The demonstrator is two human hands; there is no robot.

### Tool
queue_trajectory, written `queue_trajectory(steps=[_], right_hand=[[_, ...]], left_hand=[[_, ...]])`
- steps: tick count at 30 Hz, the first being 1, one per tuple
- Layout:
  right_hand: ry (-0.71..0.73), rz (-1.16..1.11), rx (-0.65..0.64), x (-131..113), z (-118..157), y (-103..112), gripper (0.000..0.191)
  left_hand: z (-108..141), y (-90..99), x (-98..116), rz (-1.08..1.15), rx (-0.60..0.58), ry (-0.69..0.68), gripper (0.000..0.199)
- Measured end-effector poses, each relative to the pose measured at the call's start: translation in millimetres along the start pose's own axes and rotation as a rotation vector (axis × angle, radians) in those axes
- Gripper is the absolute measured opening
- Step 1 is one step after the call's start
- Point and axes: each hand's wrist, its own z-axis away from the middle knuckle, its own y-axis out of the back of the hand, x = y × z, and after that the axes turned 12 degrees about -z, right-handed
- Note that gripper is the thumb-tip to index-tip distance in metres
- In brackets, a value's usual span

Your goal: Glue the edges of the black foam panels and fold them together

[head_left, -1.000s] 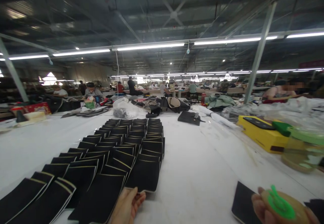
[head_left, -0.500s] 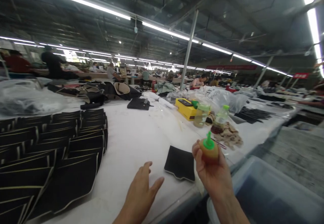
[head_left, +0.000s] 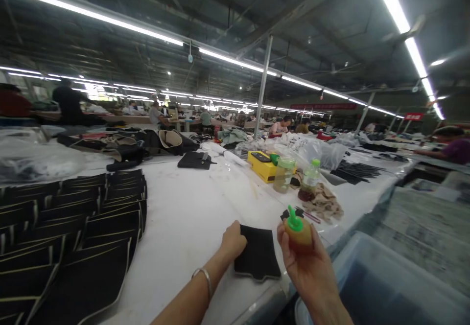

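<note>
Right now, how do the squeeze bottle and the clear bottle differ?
The squeeze bottle is held in the right hand; the clear bottle stands on the table. The squeeze bottle has a thin spout; the clear bottle, a cap. The squeeze bottle looks amber; the clear bottle is dark reddish low down. Both are topped in green.

the lone panel lies on the table, near its front edge. the left hand is at the panel's left edge; the right hand, around a squeeze bottle, is just right of the panel. rows of panels lie well left of the lone panel. behind it are a box and a jar; behind and to its left, a pouch; behind and to its right, a rag.
</note>
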Motion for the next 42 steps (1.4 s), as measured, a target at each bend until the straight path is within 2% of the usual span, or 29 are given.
queue_trajectory(steps=[3,6,9,11,13,16,19,21,25,31,35,38,42], right_hand=[[0.020,0.026,0.086,-0.2,0.7,-3.0,0.040],[0.018,0.067,0.154,-0.3,-4.1,-2.3,0.043],[-0.011,0.104,0.151,5.9,-9.9,2.7,0.042],[-0.045,0.108,0.130,13.8,-11.5,7.0,0.040],[-0.064,0.122,0.108,22.3,-12.4,11.9,0.037],[-0.030,0.170,0.046,31.0,-14.8,20.8,0.035],[0.036,0.231,-0.038,33.0,-17.6,30.3,0.035],[0.064,0.274,-0.084,32.7,-18.6,35.4,0.035],[0.094,0.352,-0.100,32.5,-19.2,40.8,0.037],[0.142,0.456,-0.124,28.6,-20.9,42.0,0.038],[0.197,0.527,-0.150,22.7,-23.3,43.0,0.042],[0.248,0.628,-0.213,18.6,-24.8,45.5,0.046],[0.315,0.836,-0.292,17.5,-27.1,50.7,0.053]], left_hand=[[10.3,20.4,-17.2,0.007,-0.009,-0.049,0.035],[22.5,56.5,-36.7,-0.056,-0.035,-0.097,0.036],[34.2,88.6,-48.5,-0.181,-0.093,-0.130,0.029],[42.2,95.2,-50.4,-0.268,-0.089,-0.136,0.031],[51.9,87.9,-49.4,-0.329,-0.027,-0.140,0.041],[71.5,63.2,-48.6,-0.367,0.053,-0.106,0.047],[91.2,42.8,-52.8,-0.397,0.024,-0.004,0.043],[99.0,37.0,-55.9,-0.422,-0.004,0.037,0.040],[99.6,38.5,-53.4,-0.460,-0.048,0.053,0.034],[87.6,38.5,-33.4,-0.527,-0.080,0.099,0.038],[82.3,35.0,-24.6,-0.562,-0.099,0.056,0.039],[79.9,37.2,-29.4,-0.572,-0.102,-0.004,0.034],[75.0,45.2,-49.1,-0.555,-0.092,-0.065,0.036]])
